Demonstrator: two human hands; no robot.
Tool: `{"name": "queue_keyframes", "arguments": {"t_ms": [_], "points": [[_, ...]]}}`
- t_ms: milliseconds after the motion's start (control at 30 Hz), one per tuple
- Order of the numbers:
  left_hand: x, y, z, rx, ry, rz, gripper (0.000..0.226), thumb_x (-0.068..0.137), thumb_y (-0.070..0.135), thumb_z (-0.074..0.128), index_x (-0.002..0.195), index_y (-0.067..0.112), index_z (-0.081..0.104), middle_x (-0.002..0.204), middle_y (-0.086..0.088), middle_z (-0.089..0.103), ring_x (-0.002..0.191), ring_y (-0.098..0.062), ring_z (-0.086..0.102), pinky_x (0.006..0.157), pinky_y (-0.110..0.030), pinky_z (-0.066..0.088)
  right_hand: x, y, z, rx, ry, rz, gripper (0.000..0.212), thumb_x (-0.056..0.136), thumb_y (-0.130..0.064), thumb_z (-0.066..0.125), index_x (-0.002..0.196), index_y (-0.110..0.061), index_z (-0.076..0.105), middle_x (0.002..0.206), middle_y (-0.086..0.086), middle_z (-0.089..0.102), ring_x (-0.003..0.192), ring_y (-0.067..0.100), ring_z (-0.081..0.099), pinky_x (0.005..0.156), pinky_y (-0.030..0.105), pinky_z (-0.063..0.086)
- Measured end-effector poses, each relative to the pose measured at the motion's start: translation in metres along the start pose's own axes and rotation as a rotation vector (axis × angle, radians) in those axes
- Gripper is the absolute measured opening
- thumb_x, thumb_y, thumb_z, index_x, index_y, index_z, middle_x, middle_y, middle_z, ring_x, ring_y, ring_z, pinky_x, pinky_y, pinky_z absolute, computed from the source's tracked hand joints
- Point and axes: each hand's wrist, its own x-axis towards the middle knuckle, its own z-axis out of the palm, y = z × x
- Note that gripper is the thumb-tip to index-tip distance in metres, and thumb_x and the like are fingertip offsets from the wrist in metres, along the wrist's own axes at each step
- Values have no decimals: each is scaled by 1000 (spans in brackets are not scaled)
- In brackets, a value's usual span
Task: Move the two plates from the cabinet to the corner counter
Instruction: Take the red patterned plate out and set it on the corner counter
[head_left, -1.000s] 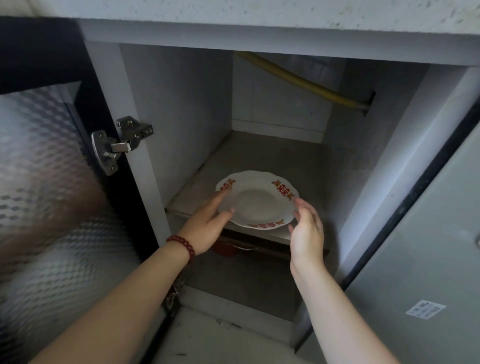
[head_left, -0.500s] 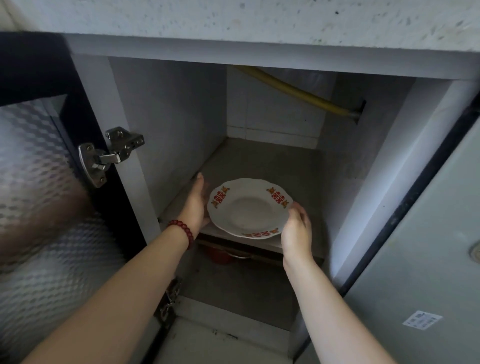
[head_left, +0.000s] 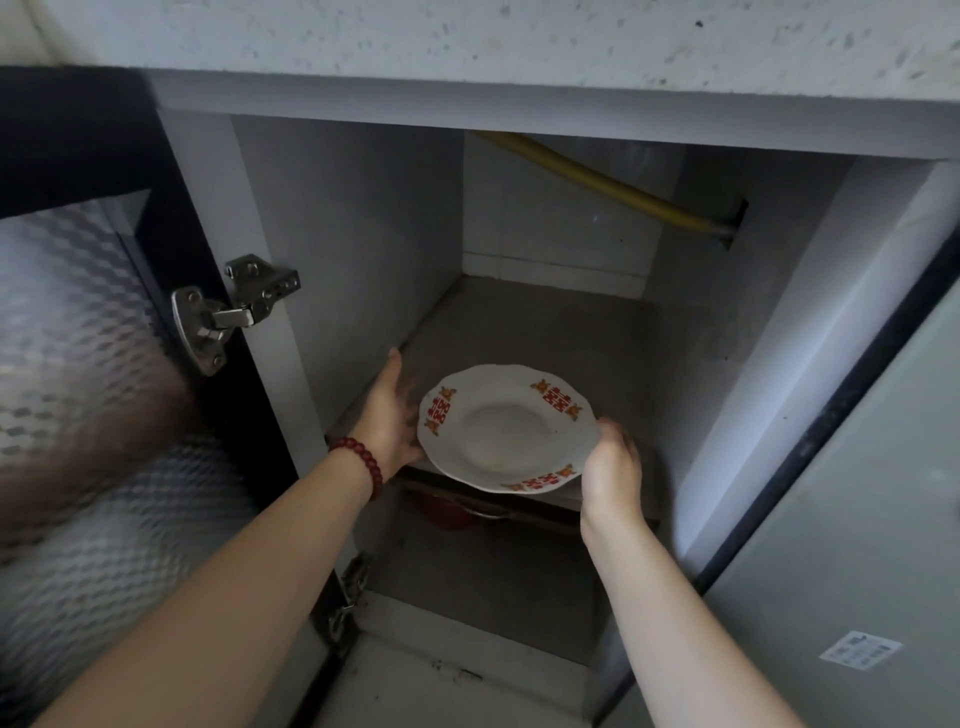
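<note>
A white plate (head_left: 506, 428) with red and gold marks on its rim hangs tilted over the front edge of the cabinet shelf (head_left: 524, 327). My right hand (head_left: 610, 467) grips its right rim, thumb on top and fingers underneath. Against the plate's left rim lies my left hand (head_left: 387, 415), with a red bead bracelet on the wrist; its fingers are straight and partly hidden behind the plate. No other plate shows in the cabinet.
The left cabinet door (head_left: 78, 389) stands open with its metal hinge (head_left: 228, 312) close to my left arm. A yellow hose (head_left: 602, 182) crosses the back. A red object (head_left: 447, 512) sits in the lower compartment. A speckled countertop (head_left: 467, 41) overhangs the cabinet, and a grey door (head_left: 857, 519) is on the right.
The plate has come off the shelf and moved toward me, now tilted over the shelf's front edge. My right hand has closed on its rim; my left hand slid alongside its left edge.
</note>
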Motion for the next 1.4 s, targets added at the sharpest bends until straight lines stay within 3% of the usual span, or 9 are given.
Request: {"name": "queue_keyframes", "arguments": {"t_ms": [233,333,433,633,767,833,933,1233,1400], "points": [[1,-3,-7,82,77,-22,80,82,72,32,146,24,26,146,-15,40,127,-36,44,78,-48,46,4,-2,-5,62,13,54,33,98,-30,35,127,-25,49,94,-4,59,81,8,52,61,23,38],[2,-1,-6,48,68,-22,79,84,71,32,147,25,22,149,-15,36,131,-37,40,83,-52,42,5,-4,-4,70,-12,63,31,98,-29,35,125,-24,49,97,-1,60,86,14,55,66,27,42],[0,1,0,15,60,-43,80,83,71,32,147,23,23,148,-14,37,131,-35,40,84,-51,41,6,-6,-5,65,-38,67,35,98,-28,35,131,-24,45,106,0,59,97,18,54,85,33,43],[-12,5,-1,49,76,-60,82,81,72,33,147,26,24,148,-14,37,123,-32,46,62,-39,45,7,-10,-3,32,-70,88,41,100,-27,33,140,-23,39,122,4,53,114,23,52,92,35,42],[-22,8,-9,69,121,-39,81,78,75,33,145,28,29,148,-12,38,128,-33,42,88,-47,43,1,-13,2,50,-40,132,41,97,-34,38,137,-25,42,93,-3,57,83,15,55,80,34,45],[-35,15,-11,63,152,-66,81,77,76,33,144,29,31,146,-10,41,127,-33,44,98,-50,38,-10,-21,3,3,-13,170,45,95,-41,39,138,-27,41,106,1,61,99,22,57,93,41,43],[-69,29,-8,28,200,-122,81,76,77,34,142,31,34,142,-9,46,119,-30,49,91,-46,42,-38,-44,2,-15,-33,215,50,94,-42,41,140,-24,41,131,6,58,120,26,52,100,40,41],[-191,98,7,-55,323,-366,80,79,75,33,144,28,33,150,-3,37,133,-33,36,100,-50,32,-138,-129,-1,-152,-25,318,43,94,-43,38,123,-18,58,124,6,62,109,20,59,77,30,49],[-252,142,13,-56,373,-418,76,83,70,31,147,29,26,153,-4,32,136,-32,34,109,-53,27,-190,-177,3,-162,-57,440,51,93,-45,37,134,-18,49,135,9,54,118,24,54,100,42,44]]}}
